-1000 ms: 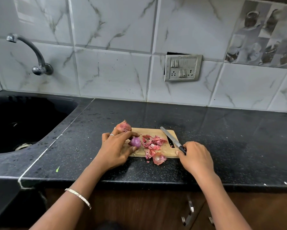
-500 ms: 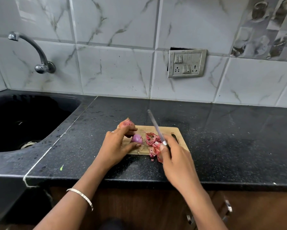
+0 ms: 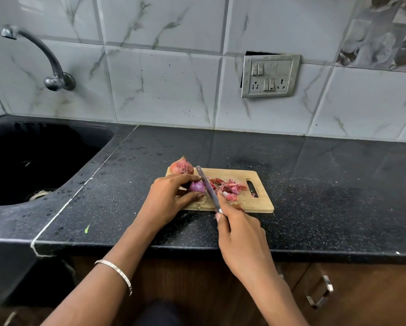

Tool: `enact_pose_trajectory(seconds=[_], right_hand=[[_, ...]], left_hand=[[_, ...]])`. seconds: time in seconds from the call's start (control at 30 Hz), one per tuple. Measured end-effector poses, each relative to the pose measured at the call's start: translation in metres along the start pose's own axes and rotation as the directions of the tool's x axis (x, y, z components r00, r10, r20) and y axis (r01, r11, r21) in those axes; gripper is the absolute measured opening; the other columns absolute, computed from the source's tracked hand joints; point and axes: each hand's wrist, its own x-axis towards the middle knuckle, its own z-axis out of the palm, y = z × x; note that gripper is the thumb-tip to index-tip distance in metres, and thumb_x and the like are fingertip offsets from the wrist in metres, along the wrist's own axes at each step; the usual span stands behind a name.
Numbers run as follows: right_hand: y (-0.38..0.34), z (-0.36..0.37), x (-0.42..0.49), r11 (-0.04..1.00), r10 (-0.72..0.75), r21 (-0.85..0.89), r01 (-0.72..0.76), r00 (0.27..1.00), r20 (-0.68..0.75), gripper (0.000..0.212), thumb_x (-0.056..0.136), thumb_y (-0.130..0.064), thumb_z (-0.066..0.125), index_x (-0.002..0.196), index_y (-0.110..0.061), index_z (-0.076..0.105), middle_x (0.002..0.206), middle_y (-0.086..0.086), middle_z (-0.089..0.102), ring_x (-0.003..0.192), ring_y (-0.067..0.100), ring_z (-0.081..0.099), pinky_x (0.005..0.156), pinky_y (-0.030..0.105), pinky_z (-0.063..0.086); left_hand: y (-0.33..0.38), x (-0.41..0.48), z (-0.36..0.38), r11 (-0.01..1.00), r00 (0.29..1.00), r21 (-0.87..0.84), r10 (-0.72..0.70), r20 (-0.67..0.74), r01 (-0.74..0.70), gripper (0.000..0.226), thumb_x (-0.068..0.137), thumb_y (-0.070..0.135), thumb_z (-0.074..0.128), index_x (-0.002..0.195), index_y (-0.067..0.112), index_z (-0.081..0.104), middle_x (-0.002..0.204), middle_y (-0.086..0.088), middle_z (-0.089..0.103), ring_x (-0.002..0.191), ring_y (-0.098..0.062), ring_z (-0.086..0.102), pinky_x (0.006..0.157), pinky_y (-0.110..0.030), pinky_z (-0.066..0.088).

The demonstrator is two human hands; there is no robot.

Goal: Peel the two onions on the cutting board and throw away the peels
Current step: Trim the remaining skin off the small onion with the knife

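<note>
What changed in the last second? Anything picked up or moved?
The right hand lifted the knife off the cutting board and brought it left, blade now beside the peeled onion. The left hand holds that onion as before; the unpeeled onion and peels stayed put.

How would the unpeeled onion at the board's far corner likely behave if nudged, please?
The unpeeled onion is round, so it would probably roll, perhaps off the cutting board. Its dry skin looks papery and may flake.
</note>
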Motion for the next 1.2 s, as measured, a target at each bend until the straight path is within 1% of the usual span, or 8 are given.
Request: enact_pose_trajectory(seconds=[0.13,0.23,0.33,0.5,0.6,0.77,1.0,1.2], right_hand=[[-0.001,-0.001,0.001,1.0,0.009,-0.006,-0.009,1.0,0.001,0.051,0.108,-0.033,0.034,0.158,-0.04,0.024,0.122,-0.005,0.066,0.113,0.022,0.06,0.082,0.036,0.043],[-0.003,0.0,0.003,0.999,0.03,-0.038,-0.029,0.999,0.012,0.052,0.108,-0.033,0.032,0.158,-0.042,0.02,0.125,-0.002,0.063,0.114,0.026,0.059,0.081,0.038,0.042],[-0.009,0.0,0.007,0.999,0.029,-0.046,-0.029,1.0,0.01,0.051,0.108,-0.031,0.033,0.158,-0.039,0.023,0.125,-0.001,0.063,0.115,0.027,0.06,0.086,0.04,0.048],[-0.019,0.006,0.026,0.996,0.039,-0.082,-0.04,0.999,-0.01,0.055,0.107,-0.023,0.04,0.159,-0.033,0.025,0.122,0.003,0.065,0.114,0.028,0.061,0.086,0.042,0.052],[-0.021,0.008,0.031,0.994,0.042,-0.096,-0.042,0.999,0.002,0.06,0.105,-0.019,0.044,0.159,-0.034,0.023,0.123,0.003,0.065,0.115,0.03,0.061,0.085,0.043,0.053],[-0.014,0.0,0.012,0.995,0.06,-0.084,-0.059,0.998,0.011,0.055,0.107,-0.023,0.04,0.157,-0.036,0.025,0.132,0.005,0.061,0.118,0.032,0.061,0.087,0.041,0.051],[-0.022,0.005,0.033,0.991,0.097,-0.093,-0.094,0.995,0.023,0.06,0.103,-0.017,0.05,0.157,-0.032,0.029,0.126,0.007,0.062,0.116,0.032,0.06,0.08,0.038,0.047],[-0.01,0.007,0.007,0.987,0.086,-0.139,-0.081,0.996,0.031,0.058,0.102,-0.017,0.049,0.153,-0.037,0.033,0.125,0.005,0.063,0.114,0.032,0.063,0.075,0.035,0.045]], left_hand=[[-0.002,0.001,0.002,1.0,1.0,0.017,0.002,-0.019,-0.002,0.041,0.083,0.037,0.081,0.12,0.024,0.074,0.109,0.007,0.076,0.09,-0.003,0.071,0.084,-0.031,0.061],[-0.003,0.002,0.003,1.0,1.0,0.018,0.009,-0.024,-0.009,0.041,0.083,0.035,0.082,0.121,0.023,0.074,0.111,0.005,0.076,0.091,-0.003,0.071,0.085,-0.026,0.06],[-0.004,0.003,0.005,1.0,1.0,-0.004,0.011,-0.028,-0.011,0.04,0.083,0.032,0.083,0.12,0.022,0.075,0.111,0.004,0.076,0.091,-0.002,0.071,0.086,-0.019,0.058],[-0.008,0.006,0.008,1.0,0.999,0.003,0.015,-0.038,-0.014,0.037,0.082,0.031,0.084,0.118,0.024,0.076,0.106,0.006,0.077,0.087,-0.004,0.072,0.083,-0.03,0.061],[-0.007,0.006,0.008,1.0,0.998,0.015,-0.005,-0.057,0.006,0.037,0.081,0.033,0.084,0.116,0.025,0.077,0.103,0.008,0.078,0.083,-0.001,0.072,0.082,-0.029,0.061],[-0.005,0.006,0.01,1.0,0.998,0.002,-0.028,-0.051,0.029,0.038,0.079,0.035,0.086,0.115,0.026,0.077,0.1,0.011,0.078,0.08,0.002,0.071,0.081,-0.028,0.061],[-0.003,0.007,0.008,0.999,0.998,-0.018,-0.04,-0.047,0.04,0.036,0.078,0.028,0.087,0.113,0.023,0.078,0.099,0.007,0.079,0.083,-0.004,0.073,0.081,-0.034,0.062],[-0.001,0.007,0.007,0.999,0.998,0.016,-0.039,-0.05,0.04,0.039,0.076,0.034,0.088,0.112,0.024,0.078,0.1,0.007,0.078,0.079,-0.004,0.071,0.081,-0.03,0.06]])
